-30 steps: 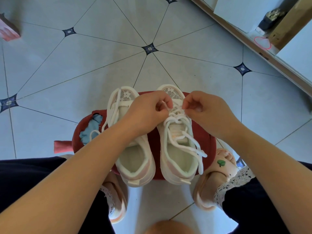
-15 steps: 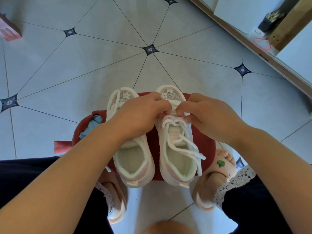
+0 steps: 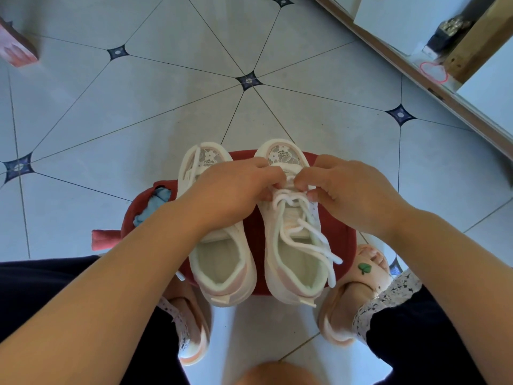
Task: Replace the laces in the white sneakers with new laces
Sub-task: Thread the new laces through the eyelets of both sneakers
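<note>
on the red stool [image 3: 340, 240] between our feet, the left-side sneaker [image 3: 222, 270] and right-side sneaker [image 3: 294, 262] stand side by side, toes away from us, raised off the tiled floor [image 3: 138, 107] so we need not stoop. both hands meet near the right-side sneaker's toe. our left hand [image 3: 236, 190] and right hand [image 3: 355, 195] each pinch the white lace [image 3: 319, 241] with curled fingers, one per side, probably to draw it evenly through the lowest eyelets (hidden under our knuckles). its loose ends trail over the collar.
</note>
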The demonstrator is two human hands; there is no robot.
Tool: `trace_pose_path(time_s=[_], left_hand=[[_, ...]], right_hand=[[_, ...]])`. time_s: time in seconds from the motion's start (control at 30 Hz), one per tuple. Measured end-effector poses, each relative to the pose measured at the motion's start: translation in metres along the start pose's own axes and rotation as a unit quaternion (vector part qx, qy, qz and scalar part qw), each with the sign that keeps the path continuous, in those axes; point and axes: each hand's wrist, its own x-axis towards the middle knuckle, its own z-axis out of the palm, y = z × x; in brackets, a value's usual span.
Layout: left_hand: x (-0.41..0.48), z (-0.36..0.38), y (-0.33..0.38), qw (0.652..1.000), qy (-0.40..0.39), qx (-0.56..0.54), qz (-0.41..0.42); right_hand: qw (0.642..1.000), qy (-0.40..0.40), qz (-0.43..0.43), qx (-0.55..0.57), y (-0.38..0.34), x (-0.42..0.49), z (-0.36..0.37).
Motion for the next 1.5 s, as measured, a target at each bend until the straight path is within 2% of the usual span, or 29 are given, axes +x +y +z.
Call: trace_pose_path(time_s=[0.17,0.27,0.33,0.43,0.67,0.77,0.93,1.1,1.23,1.37,1.43,1.5], left_hand=[[-0.006,0.004,0.001,0.997,0.074,-0.015,0.029],[-0.005,0.005,0.003,0.993,0.088,-0.076,-0.003],[-0.004,0.004,0.003,0.988,0.093,-0.118,-0.017],[-0.003,0.003,0.003,0.986,0.094,-0.133,-0.014],[-0.002,0.004,-0.001,0.982,0.108,-0.156,-0.016],[-0.003,0.004,-0.003,0.983,0.098,-0.151,-0.027],[-0.004,0.001,-0.001,0.980,0.081,-0.174,-0.051],[-0.002,-0.002,0.003,0.953,0.073,-0.275,-0.100],[0.000,-0.003,0.005,0.941,0.067,-0.316,-0.103],[0.001,0.000,0.005,0.937,0.067,-0.327,-0.105],[0.002,0.001,0.004,0.941,0.064,-0.317,-0.103],[0.002,0.002,0.005,0.948,0.060,-0.296,-0.097]], right_hand=[[0.998,0.057,-0.033,0.007,0.001,-0.008,0.001],[0.989,0.046,0.050,0.131,0.001,-0.006,0.001],[0.963,0.061,0.106,0.242,-0.003,-0.003,0.004],[0.928,0.091,0.168,0.321,-0.009,0.006,0.008],[0.957,0.041,0.122,0.261,-0.016,0.020,0.004],[0.961,0.048,0.133,0.237,-0.012,0.018,0.005],[0.951,0.066,0.150,0.264,-0.009,0.015,0.009],[0.942,0.055,0.163,0.287,-0.009,0.019,0.008],[0.907,0.033,0.189,0.374,-0.010,0.019,0.009],[0.900,0.034,0.203,0.384,-0.009,0.017,0.007],[0.915,0.022,0.199,0.351,-0.008,0.018,0.004],[0.944,0.012,0.183,0.273,-0.009,0.019,0.003]])
